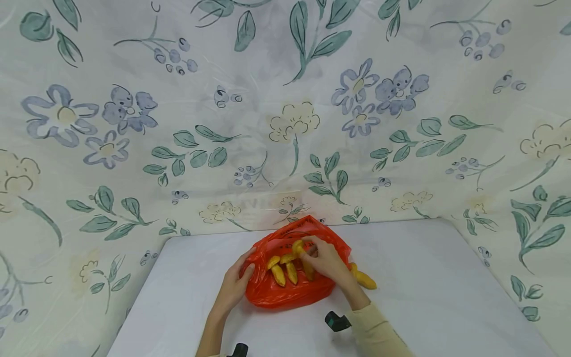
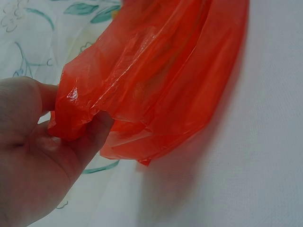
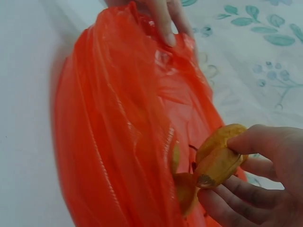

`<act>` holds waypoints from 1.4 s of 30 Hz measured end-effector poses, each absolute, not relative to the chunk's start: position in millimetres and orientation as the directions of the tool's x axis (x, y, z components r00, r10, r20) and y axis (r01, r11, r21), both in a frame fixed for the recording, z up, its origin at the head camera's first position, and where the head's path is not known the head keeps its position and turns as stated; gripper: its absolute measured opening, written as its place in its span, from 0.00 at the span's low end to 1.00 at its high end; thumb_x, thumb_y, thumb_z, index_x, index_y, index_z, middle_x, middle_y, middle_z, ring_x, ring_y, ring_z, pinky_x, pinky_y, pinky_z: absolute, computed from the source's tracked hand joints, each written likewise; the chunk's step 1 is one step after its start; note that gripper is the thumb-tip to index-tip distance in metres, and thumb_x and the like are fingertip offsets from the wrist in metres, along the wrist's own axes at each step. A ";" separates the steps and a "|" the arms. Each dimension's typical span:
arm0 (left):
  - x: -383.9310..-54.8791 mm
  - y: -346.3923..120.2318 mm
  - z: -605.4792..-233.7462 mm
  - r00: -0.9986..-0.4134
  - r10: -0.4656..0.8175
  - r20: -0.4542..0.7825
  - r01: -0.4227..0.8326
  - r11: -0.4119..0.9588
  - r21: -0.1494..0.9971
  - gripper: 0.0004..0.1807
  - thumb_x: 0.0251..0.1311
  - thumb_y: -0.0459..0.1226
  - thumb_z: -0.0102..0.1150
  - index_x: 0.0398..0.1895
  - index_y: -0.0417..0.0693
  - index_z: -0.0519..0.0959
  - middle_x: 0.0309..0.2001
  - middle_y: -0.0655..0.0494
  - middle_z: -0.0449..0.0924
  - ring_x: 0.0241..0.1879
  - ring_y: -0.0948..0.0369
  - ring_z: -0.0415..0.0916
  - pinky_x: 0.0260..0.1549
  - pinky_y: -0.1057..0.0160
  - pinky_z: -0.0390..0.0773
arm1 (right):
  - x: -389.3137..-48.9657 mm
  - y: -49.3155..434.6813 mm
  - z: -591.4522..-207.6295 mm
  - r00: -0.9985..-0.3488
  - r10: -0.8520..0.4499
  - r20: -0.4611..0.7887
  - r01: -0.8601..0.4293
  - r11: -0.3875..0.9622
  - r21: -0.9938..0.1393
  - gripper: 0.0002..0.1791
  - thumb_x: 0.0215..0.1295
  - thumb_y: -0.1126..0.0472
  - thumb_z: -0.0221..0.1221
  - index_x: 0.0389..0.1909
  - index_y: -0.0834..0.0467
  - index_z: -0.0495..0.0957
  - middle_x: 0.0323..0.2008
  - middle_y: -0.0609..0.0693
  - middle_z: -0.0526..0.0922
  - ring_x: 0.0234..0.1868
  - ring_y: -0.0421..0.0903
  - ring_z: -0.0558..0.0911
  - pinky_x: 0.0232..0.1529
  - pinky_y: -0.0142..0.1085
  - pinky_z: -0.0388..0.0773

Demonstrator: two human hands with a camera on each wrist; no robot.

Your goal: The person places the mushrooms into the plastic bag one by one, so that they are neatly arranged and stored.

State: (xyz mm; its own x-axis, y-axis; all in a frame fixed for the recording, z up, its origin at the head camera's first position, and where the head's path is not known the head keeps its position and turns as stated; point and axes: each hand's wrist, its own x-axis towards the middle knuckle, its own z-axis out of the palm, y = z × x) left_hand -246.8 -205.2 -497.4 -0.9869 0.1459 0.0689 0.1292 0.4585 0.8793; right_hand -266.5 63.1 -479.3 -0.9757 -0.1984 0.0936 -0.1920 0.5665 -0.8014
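A red plastic bag (image 1: 290,297) lies with its mouth spread, holding several small yellow bananas (image 1: 291,272). My left hand (image 1: 237,280) grips the bag's left edge; in the left wrist view the thin plastic (image 2: 142,94) runs between thumb and fingers. At the bag's right side, my right hand (image 1: 327,258) pinches a yellow banana (image 3: 218,165) by the mouth. The right wrist view shows its brown tip turned toward the camera, and another yellow piece (image 3: 186,191) partly behind the plastic. The bag's wall hides the rest of its contents there.
More yellow bananas (image 1: 366,279) lie on the white table (image 1: 428,277), just right of the bag. A floral cloth (image 1: 267,148) hangs behind the table and along its sides. Black wrist-camera mounts (image 1: 337,321) stick out near both forearms.
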 end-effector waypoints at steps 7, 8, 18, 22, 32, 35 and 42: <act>-249.1 -206.1 -497.9 -0.985 0.157 0.069 0.134 0.455 0.881 0.26 0.73 0.35 0.48 0.72 0.59 0.64 0.72 0.51 0.65 0.73 0.48 0.61 0.68 0.47 0.66 | -267.6 53.9 -485.1 -0.980 -0.176 0.091 -0.177 0.573 -0.800 0.25 0.65 0.55 0.63 0.62 0.55 0.72 0.35 0.50 0.83 0.30 0.41 0.78 0.28 0.28 0.80; -249.3 -206.0 -497.7 -0.985 0.157 0.067 0.133 0.456 0.880 0.26 0.73 0.36 0.48 0.72 0.59 0.64 0.72 0.51 0.65 0.73 0.49 0.61 0.68 0.47 0.66 | -268.0 52.6 -486.0 -0.981 -0.170 0.091 -0.174 0.578 -0.797 0.25 0.65 0.55 0.63 0.61 0.55 0.73 0.34 0.49 0.83 0.29 0.41 0.77 0.27 0.28 0.80; -250.2 -204.9 -497.7 -0.988 0.144 0.060 0.122 0.475 0.872 0.27 0.73 0.35 0.48 0.73 0.59 0.64 0.73 0.50 0.65 0.73 0.48 0.61 0.68 0.47 0.66 | -269.1 44.4 -492.8 -0.988 -0.132 0.080 -0.140 0.555 -0.820 0.25 0.66 0.55 0.62 0.62 0.55 0.72 0.35 0.50 0.83 0.28 0.41 0.77 0.28 0.29 0.80; -249.2 -204.4 -497.1 -0.987 0.146 0.065 0.128 0.476 0.870 0.26 0.73 0.35 0.48 0.73 0.58 0.64 0.73 0.50 0.64 0.73 0.48 0.61 0.68 0.47 0.67 | -269.6 42.5 -495.5 -0.991 -0.115 0.074 -0.126 0.556 -0.821 0.25 0.66 0.55 0.62 0.62 0.55 0.72 0.35 0.50 0.83 0.28 0.42 0.77 0.28 0.29 0.80; -249.2 -204.8 -497.4 -0.985 0.151 0.080 0.143 0.478 0.867 0.26 0.72 0.35 0.49 0.72 0.57 0.65 0.72 0.50 0.65 0.73 0.48 0.61 0.68 0.47 0.67 | -268.4 39.3 -497.3 -0.987 -0.110 0.118 -0.160 0.577 -0.801 0.25 0.64 0.55 0.64 0.61 0.57 0.72 0.33 0.50 0.84 0.26 0.40 0.76 0.26 0.27 0.77; -249.5 -205.0 -498.0 -0.986 0.153 0.072 0.137 0.475 0.869 0.26 0.72 0.35 0.49 0.72 0.58 0.64 0.72 0.51 0.65 0.73 0.48 0.61 0.68 0.46 0.67 | -268.5 39.6 -498.6 -0.987 -0.107 0.122 -0.162 0.587 -0.793 0.26 0.64 0.55 0.64 0.61 0.57 0.72 0.32 0.49 0.83 0.26 0.40 0.76 0.26 0.26 0.77; -249.6 -205.0 -498.1 -0.985 0.155 0.079 0.143 0.466 0.873 0.26 0.72 0.34 0.48 0.72 0.58 0.65 0.72 0.50 0.66 0.72 0.49 0.62 0.68 0.46 0.67 | -266.7 41.6 -498.4 -0.991 -0.094 0.092 -0.130 0.613 -0.779 0.27 0.63 0.55 0.65 0.61 0.56 0.71 0.30 0.48 0.80 0.25 0.41 0.74 0.25 0.27 0.76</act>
